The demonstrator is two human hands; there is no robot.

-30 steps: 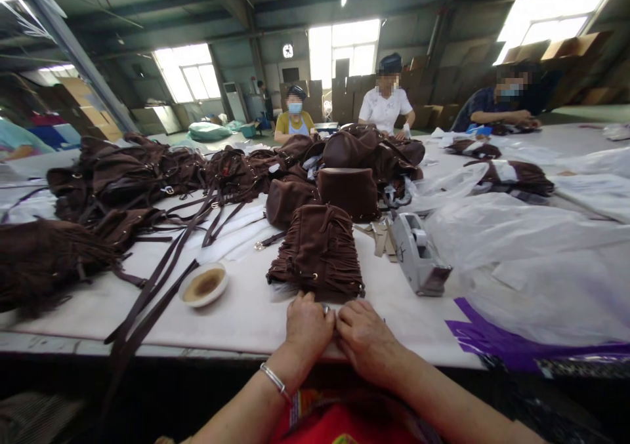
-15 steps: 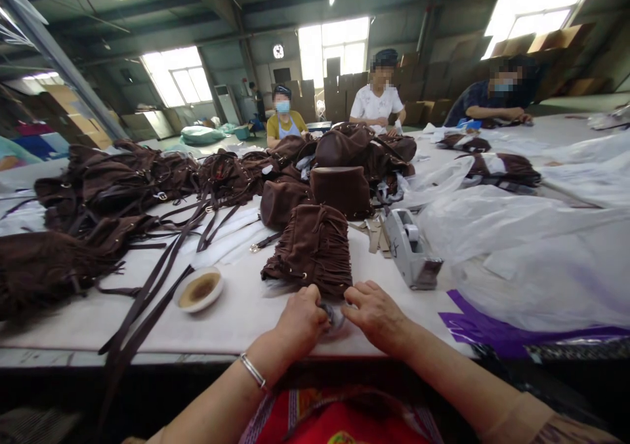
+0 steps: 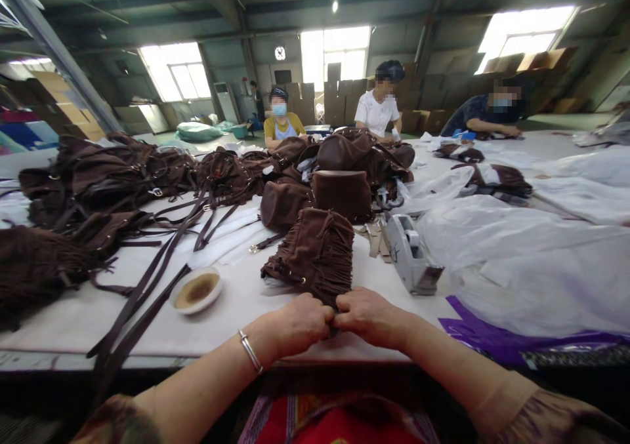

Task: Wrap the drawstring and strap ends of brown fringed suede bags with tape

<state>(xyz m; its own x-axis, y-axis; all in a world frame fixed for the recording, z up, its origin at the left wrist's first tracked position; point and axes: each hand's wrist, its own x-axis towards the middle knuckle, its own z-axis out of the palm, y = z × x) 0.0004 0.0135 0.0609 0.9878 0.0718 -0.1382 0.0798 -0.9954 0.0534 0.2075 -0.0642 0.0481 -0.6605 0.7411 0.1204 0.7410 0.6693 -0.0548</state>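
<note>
A dark brown fringed suede bag (image 3: 315,250) lies on the white-covered table, its near edge close to me. My left hand (image 3: 308,322) and my right hand (image 3: 364,316) meet at that edge, knuckles nearly touching. Both have their fingers closed on the near end of the bag; the exact part between the fingertips is hidden. A strap with a buckle (image 3: 260,244) lies left of the bag. Directly behind it stand smooth brown bags (image 3: 342,195).
To the left are a white dish (image 3: 197,291) with a brownish patch, long dark straps (image 3: 152,280) and piled brown bags (image 3: 108,175). A tape dispenser (image 3: 413,260), clear plastic bags (image 3: 516,260) and purple plastic (image 3: 482,332) lie right. Several people work across the table.
My hands have come together at the bag's near edge. The greyish clear material that showed between them is now hidden. The bag has shifted slightly.
</note>
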